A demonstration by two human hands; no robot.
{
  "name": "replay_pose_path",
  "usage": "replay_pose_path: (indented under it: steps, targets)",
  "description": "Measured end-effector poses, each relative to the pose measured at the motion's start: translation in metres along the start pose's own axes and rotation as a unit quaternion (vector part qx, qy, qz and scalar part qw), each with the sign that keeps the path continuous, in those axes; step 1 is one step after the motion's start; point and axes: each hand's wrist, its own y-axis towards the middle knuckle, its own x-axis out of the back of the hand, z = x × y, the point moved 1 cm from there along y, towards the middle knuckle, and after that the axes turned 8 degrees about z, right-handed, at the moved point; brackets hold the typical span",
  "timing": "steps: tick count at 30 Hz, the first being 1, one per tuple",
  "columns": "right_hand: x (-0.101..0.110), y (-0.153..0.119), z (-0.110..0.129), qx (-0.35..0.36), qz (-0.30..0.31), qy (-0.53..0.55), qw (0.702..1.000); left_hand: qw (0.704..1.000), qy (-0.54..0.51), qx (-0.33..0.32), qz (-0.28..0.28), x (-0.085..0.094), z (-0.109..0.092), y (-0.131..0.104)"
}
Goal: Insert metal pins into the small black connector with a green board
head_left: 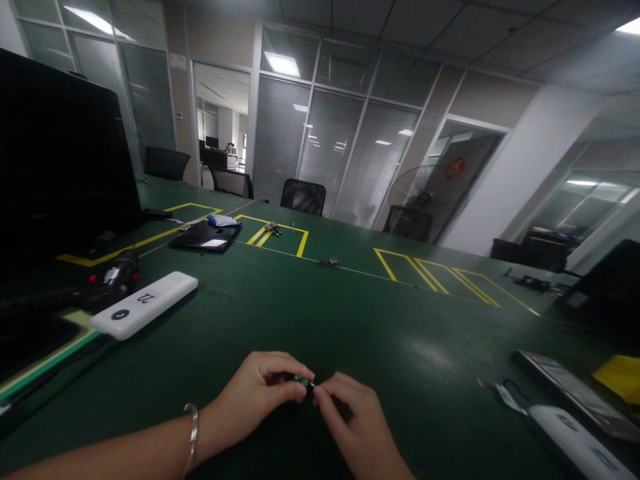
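Observation:
Near the bottom centre of the head view, my left hand [270, 383] pinches a small green circuit board [301, 381] between thumb and fingers. A silver bracelet [193, 433] circles the left wrist. Close against the board's right side, my right hand [350, 407] is closed, thumb and forefinger together. A tiny light-coloured tip shows between the two hands; what the right fingers hold is too small to name. Both hands are just above the dark green table [300, 300].
A white power bank [165, 297] marked 22 and a black monitor [60, 153] stand left. Further back lie a dark tablet [205, 235] and small metal parts [273, 229]. At right are a phone [575, 390], another white device [575, 437] and a yellow item [620, 377].

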Motion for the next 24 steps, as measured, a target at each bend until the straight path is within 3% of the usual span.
replay_pose_path:
  steps: [6, 14, 19, 24]
  targets:
    - [0.008, -0.002, 0.000, -0.006, -0.008, 0.018, 1.000, 0.999, 0.023, 0.013, 0.027, 0.005, 0.004, 0.001]
    - [0.014, -0.002, 0.002, -0.001, -0.014, 0.041, 0.999, 0.951, 0.271, 0.017, 0.146, 0.004, -0.021, 0.002]
    - [0.014, -0.001, -0.002, -0.004, -0.016, 0.051, 0.999, 0.938, 0.297, 0.012, 0.177, 0.004, -0.018, 0.010]
    - [0.013, 0.006, -0.002, -0.020, -0.064, 0.048, 0.997, 0.933, 0.312, -0.021, 0.180, 0.010, -0.010, 0.017]
